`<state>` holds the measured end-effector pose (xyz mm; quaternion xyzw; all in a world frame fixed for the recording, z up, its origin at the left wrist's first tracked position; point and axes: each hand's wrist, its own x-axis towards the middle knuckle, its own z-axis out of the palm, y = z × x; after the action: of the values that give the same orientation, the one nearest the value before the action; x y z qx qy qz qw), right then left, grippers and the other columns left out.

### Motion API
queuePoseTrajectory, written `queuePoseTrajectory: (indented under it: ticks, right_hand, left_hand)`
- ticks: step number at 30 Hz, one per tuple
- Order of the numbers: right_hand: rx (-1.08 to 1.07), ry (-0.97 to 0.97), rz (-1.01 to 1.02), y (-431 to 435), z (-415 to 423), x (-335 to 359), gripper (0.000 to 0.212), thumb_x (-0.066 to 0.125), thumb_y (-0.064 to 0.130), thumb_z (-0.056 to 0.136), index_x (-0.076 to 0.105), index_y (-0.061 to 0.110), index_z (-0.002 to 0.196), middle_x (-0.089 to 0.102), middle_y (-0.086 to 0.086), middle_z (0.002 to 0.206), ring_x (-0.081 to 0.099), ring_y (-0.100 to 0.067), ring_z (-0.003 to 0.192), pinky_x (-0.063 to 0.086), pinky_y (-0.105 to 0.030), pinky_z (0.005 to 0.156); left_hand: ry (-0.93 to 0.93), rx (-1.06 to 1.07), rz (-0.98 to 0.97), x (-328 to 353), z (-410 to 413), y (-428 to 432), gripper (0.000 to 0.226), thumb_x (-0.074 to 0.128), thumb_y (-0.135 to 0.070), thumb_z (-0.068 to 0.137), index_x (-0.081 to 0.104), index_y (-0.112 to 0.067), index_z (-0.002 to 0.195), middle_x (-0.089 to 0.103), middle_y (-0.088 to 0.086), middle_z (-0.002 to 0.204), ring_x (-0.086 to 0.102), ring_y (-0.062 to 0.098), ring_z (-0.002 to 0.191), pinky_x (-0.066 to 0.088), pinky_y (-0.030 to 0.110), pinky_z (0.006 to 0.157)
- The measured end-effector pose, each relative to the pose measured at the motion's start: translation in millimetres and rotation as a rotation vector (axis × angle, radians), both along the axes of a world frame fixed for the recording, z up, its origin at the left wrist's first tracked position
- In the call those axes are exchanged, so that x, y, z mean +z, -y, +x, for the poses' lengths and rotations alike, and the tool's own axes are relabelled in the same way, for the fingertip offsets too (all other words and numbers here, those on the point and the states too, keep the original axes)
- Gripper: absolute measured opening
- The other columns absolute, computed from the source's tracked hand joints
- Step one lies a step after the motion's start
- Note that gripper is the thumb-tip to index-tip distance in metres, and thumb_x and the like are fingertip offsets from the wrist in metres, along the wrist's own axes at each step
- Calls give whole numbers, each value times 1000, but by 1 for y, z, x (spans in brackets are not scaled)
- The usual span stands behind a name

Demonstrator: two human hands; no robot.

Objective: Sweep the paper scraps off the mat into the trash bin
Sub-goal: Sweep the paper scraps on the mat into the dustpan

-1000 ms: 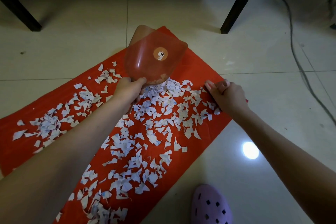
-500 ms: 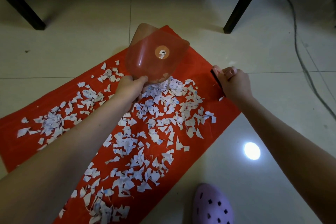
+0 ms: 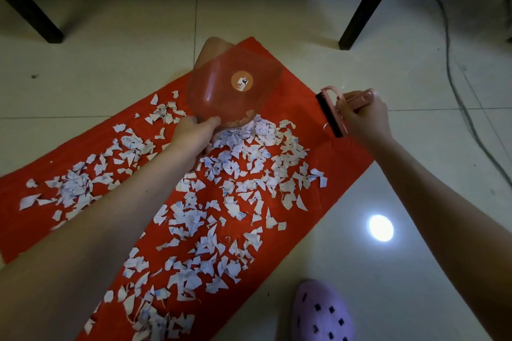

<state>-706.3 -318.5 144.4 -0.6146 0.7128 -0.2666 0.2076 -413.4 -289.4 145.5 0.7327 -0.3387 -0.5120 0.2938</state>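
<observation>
A red mat [image 3: 318, 152] lies diagonally on the tiled floor, strewn with many white paper scraps [image 3: 238, 174]. My left hand [image 3: 194, 137] grips the rim of a translucent pink trash bin [image 3: 232, 91], tipped on its side with its mouth resting on the mat beside the scraps. A round sticker shows on its bottom. My right hand [image 3: 363, 116] holds a small pink brush [image 3: 332, 111] with black bristles, raised at the mat's right edge, apart from the scraps.
Black table legs [image 3: 368, 0] stand behind the mat, another black leg [image 3: 27, 5] at the far left. A dark cable [image 3: 454, 86] runs along the floor at the right. A lilac clog [image 3: 321, 313] sits at the bottom, near a bright light reflection [image 3: 381, 227].
My right hand has lifted away from the scraps and moved right and up to the mat's edge, so the brush now shows. The bin and my left hand stay nearly still.
</observation>
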Motion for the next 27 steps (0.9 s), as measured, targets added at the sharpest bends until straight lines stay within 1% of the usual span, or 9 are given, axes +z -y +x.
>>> queuePoseTrajectory:
  ticks: [3, 7, 12, 15, 18, 20, 23, 25, 27]
  right_hand:
    - [-29, 14, 32, 5, -1, -3, 48, 48, 39, 94, 65, -5, 96, 68, -22, 86, 63, -38, 76, 53, -44, 64]
    - [63, -25, 141, 13, 4, -12, 35, 47, 31, 96, 66, 2, 92, 68, -18, 84, 58, -19, 60, 46, -29, 51]
    - [29, 339, 54, 8, 13, -5, 18, 55, 21, 94, 64, 11, 106, 70, -6, 93, 69, -17, 82, 57, -30, 69]
    - [10, 319, -3, 6, 5, -3, 20, 56, 20, 94, 65, 8, 108, 70, -9, 94, 68, -17, 80, 58, -32, 69]
    - [-17, 130, -17, 3, -1, -6, 23, 54, 22, 94, 68, 3, 93, 70, -13, 83, 67, -28, 72, 55, -39, 62]
    - [-12, 7, -1, 3, -1, -11, 40, 49, 28, 95, 61, -5, 75, 64, -19, 69, 58, -34, 58, 46, -36, 50]
    - [8, -46, 94, 3, 9, -14, 53, 49, 48, 94, 45, 9, 57, 49, -5, 53, 47, -18, 45, 33, -24, 44]
    - [96, -55, 173, 2, 20, -14, 48, 52, 48, 93, 54, 9, 65, 54, -4, 58, 51, -15, 48, 38, -23, 46]
    - [125, 74, 220, -1, 29, -10, 29, 54, 32, 94, 65, 6, 92, 65, -6, 77, 61, -12, 61, 47, -21, 51]
  left_hand:
    - [-2, -2, 6, -2, -1, 0, 18, 53, -28, 97, 53, -15, 85, 53, 5, 70, 43, 14, 48, 37, 21, 46]
    - [-18, 3, 11, -3, -2, 0, 19, 53, -26, 97, 55, -13, 84, 53, 6, 69, 41, 14, 48, 36, 23, 48]
    - [-2, 9, 13, -2, 2, 0, 20, 52, -27, 98, 54, -13, 83, 52, 5, 68, 42, 13, 47, 36, 21, 45]
    - [-9, 28, 16, -2, 4, 0, 20, 53, -27, 97, 53, -14, 82, 52, 5, 67, 41, 14, 48, 36, 24, 48]
    - [-3, 21, 19, -3, 4, -1, 20, 53, -27, 97, 53, -14, 82, 52, 5, 67, 42, 15, 49, 36, 25, 49]
    - [-1, 10, 14, -3, 3, -1, 20, 53, -26, 97, 53, -13, 82, 52, 5, 66, 41, 15, 48, 36, 24, 48]
    - [-2, 4, 11, -3, 1, -1, 20, 53, -27, 97, 53, -13, 82, 52, 6, 67, 41, 15, 47, 36, 24, 48]
    - [2, 1, 14, -3, 0, -2, 20, 52, -27, 97, 52, -14, 82, 52, 6, 68, 41, 15, 48, 36, 24, 49]
    - [1, -1, 16, -3, 1, -2, 20, 52, -27, 97, 52, -14, 83, 53, 6, 68, 42, 15, 49, 37, 25, 50]
